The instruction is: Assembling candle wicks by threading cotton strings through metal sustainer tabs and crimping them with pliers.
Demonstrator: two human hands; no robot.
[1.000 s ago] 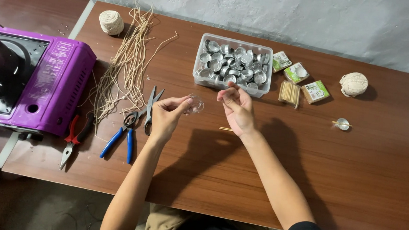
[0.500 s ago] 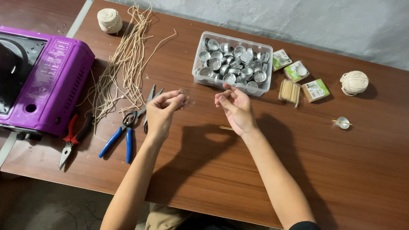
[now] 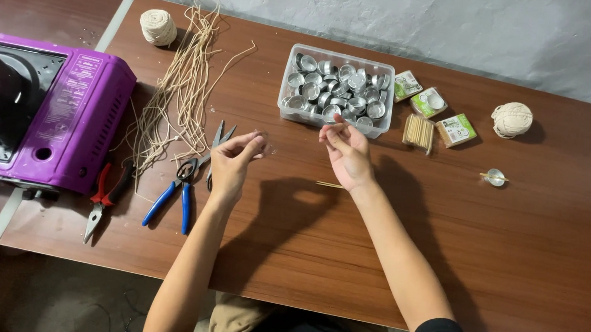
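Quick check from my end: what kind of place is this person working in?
Probably a home craft bench for candle making: a brown wooden table by a rough grey wall, with a clear plastic tub of small metal cups, cut tan wick strands and a purple portable gas stove.

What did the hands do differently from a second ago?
The left hand had a small clear cup pinched at its fingertips a second ago; now its fingers are closed and the cup is hard to make out. Both it and the right hand barely moved. The tray of metal cups and pliers stayed put.
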